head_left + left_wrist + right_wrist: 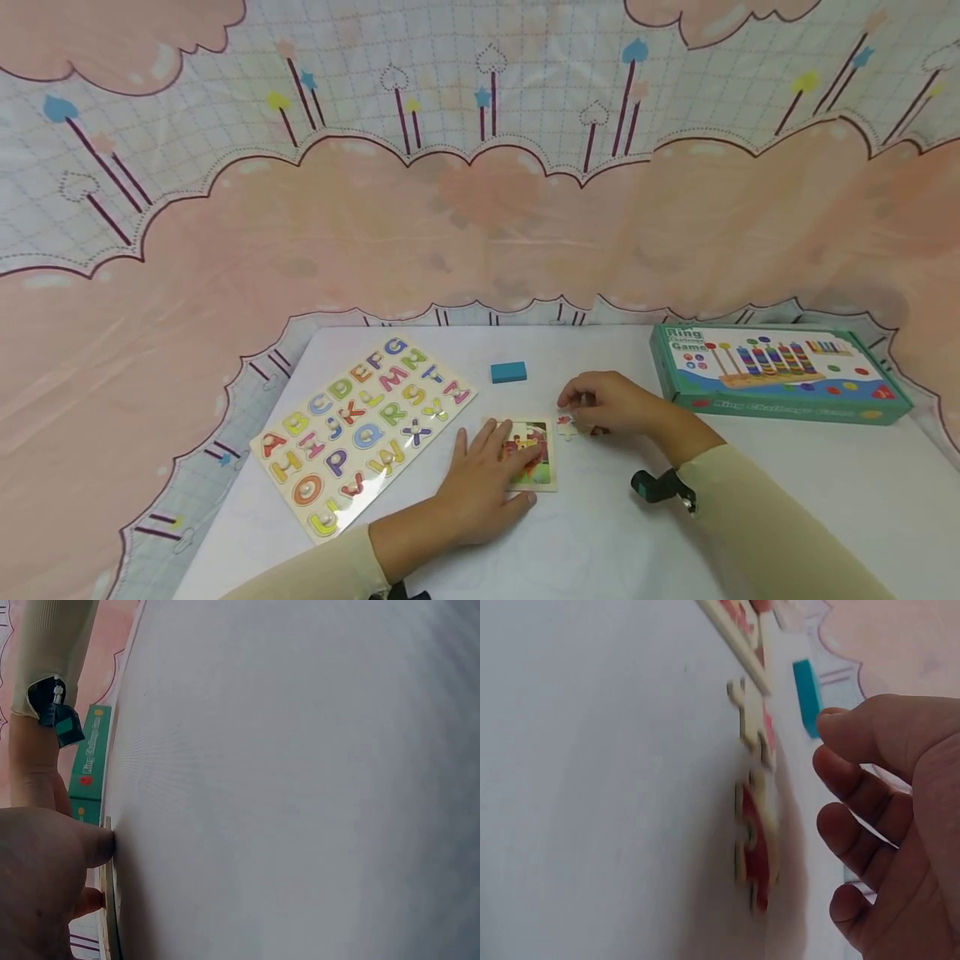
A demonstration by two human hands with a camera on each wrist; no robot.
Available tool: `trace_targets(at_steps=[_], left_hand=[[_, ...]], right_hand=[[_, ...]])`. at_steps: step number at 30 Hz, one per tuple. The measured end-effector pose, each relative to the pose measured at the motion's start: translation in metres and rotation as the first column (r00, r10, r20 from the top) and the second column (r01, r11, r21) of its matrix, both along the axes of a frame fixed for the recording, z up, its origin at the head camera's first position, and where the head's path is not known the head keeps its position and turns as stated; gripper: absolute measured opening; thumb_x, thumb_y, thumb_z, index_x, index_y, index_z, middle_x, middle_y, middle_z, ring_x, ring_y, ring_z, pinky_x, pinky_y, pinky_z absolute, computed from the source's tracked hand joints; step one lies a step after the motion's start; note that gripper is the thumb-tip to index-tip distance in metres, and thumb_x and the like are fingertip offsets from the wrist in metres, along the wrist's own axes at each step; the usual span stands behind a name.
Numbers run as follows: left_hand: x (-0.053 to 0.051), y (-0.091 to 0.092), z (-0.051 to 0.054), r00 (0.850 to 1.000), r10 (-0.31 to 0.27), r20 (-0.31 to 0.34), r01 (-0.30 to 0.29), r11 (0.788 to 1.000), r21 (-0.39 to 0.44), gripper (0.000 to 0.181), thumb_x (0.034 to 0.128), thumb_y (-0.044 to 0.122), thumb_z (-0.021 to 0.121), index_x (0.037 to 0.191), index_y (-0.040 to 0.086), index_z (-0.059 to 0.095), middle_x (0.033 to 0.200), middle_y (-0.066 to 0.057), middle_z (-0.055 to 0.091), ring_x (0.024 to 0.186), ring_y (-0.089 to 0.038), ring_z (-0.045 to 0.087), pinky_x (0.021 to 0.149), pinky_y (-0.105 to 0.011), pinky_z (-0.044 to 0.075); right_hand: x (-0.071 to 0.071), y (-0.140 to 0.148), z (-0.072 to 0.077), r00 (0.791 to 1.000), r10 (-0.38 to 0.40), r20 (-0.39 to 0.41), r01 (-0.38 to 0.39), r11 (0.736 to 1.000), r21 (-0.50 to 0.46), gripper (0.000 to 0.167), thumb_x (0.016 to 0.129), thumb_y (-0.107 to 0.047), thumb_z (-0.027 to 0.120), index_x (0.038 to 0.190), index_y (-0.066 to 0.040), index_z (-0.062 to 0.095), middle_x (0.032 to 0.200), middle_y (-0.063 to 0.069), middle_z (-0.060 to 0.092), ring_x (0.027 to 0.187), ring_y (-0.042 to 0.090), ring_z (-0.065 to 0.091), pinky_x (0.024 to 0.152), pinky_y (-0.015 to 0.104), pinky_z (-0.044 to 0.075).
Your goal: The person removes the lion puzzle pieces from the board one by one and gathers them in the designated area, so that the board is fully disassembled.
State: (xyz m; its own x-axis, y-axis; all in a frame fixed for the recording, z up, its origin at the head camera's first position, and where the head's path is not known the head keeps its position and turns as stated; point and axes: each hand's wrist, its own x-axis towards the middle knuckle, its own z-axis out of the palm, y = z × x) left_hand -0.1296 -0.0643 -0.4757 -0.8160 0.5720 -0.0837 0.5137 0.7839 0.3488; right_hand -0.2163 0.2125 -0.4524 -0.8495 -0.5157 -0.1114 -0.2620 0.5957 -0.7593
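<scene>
Resting left: your left hand (480, 483) is lying across the puzzle (553, 458) with its fingers spread wide and gripping nothing; the thumb is sitting at the near edge.
Hovering right: your right hand (603, 404) is hanging over the loose pieces, fingers loosely bent, thumb and forefinger standing close together; nothing is showing between them.
Puzzle: it is lying flat on the table (600, 542), squared to you, and your fingers are covering much of its left side.
Near piece: the near piece (566, 424) is lying just beside the puzzle's right edge, apart from it, close by your right fingertips; whether they are touching it, you cannot tell.
Red piece: the red piece (756, 840) is lying further right, partly hidden by your right hand in the head view; blur is hiding whether it is one piece or two joined.
Row: both pieces are running in a line rightward from the puzzle, and the red one's long side seems to be following that line.
Nearer hand: your right is sitting closer to both pieces, which are lying below its fingers; the puzzle is lying to its left.
Block: a blue block (508, 372) is standing beyond the puzzle.
Sides: the letter board (327, 483) is lying to the left, slanted, and the green box (780, 367) is lying to the far right.
</scene>
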Motion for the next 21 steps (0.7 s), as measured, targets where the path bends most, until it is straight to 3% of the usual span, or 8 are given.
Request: trace_targets(at_steps=[5,12,16,21], left_hand=[[-0.001,-0.001,-0.002,1.0,0.013,0.007,-0.013,1.0,0.01,0.062,0.1026,0.054,0.062,0.161,0.038,0.049,0.175,-0.012,0.025,0.163,-0.036,0.015,0.123,-0.075,0.01],[-0.002,-0.003,-0.001,0.999,0.017,0.03,-0.018,0.999,0.037,0.06,0.1027,0.052,0.063,0.16,0.041,0.048,0.175,-0.01,0.024,0.164,-0.035,0.013,0.121,-0.077,0.006],[-0.002,-0.004,0.001,0.998,0.012,0.055,-0.015,0.999,0.049,0.06,0.1032,0.052,0.062,0.16,0.043,0.048,0.176,-0.008,0.023,0.164,-0.034,0.012,0.121,-0.078,0.005],[-0.002,-0.006,0.001,0.998,0.002,0.06,-0.006,0.998,0.065,0.058,0.1039,0.05,0.062,0.16,0.041,0.049,0.176,-0.009,0.024,0.164,-0.034,0.013,0.121,-0.077,0.005]], right_hand=[[-0.004,-0.018,0.003,0.997,0.057,-0.05,-0.056,0.998,0.029,0.019,0.096,-0.002,0.073,0.111,-0.013,0.078,0.096,-0.001,0.067,0.075,0.015,0.061,0.058,0.03,0.056],[-0.009,-0.043,0.004,0.979,0.194,-0.069,-0.186,0.977,0.107,0.02,0.096,-0.007,0.076,0.11,-0.019,0.082,0.102,-0.009,0.069,0.091,0.012,0.059,0.082,0.029,0.054],[-0.01,-0.053,0.002,0.965,0.256,-0.06,-0.247,0.96,0.133,0.021,0.096,-0.007,0.078,0.111,-0.021,0.082,0.103,-0.01,0.069,0.092,0.011,0.058,0.086,0.03,0.054],[-0.011,-0.061,0.001,0.96,0.275,-0.047,-0.265,0.951,0.156,0.023,0.095,-0.004,0.077,0.108,-0.022,0.083,0.1,-0.01,0.067,0.092,0.011,0.058,0.087,0.03,0.053]])
